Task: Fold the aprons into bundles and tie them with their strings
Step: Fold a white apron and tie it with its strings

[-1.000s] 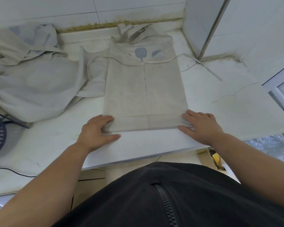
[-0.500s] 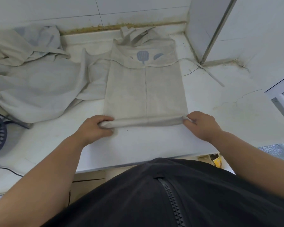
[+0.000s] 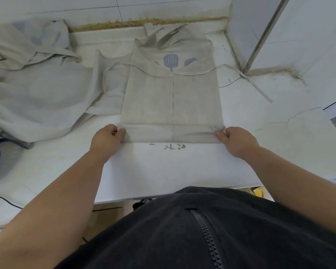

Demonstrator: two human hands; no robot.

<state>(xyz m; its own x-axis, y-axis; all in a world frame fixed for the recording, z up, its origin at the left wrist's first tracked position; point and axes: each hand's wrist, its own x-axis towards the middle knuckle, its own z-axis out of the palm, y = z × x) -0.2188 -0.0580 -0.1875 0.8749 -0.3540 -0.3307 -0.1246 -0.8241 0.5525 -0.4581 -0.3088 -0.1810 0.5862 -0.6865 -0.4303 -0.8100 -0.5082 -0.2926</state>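
The folded apron (image 3: pixel 171 101) lies flat on the counter (image 3: pixel 163 171) at twelve o'clock, the left hand (image 3: pixel 107 138) and right hand (image 3: pixel 237 140) each pinching a near corner, seemingly starting the roll, which next needs even turns toward the string (image 3: pixel 260 90) at two o'clock.

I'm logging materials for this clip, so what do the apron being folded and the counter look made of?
The apron: thin woven cloth, perhaps cotton or linen, matte beige; it drapes and creases softly. The counter: hard white slab, possibly stone or painted concrete, dull sheen; hairline cracks and stains show.
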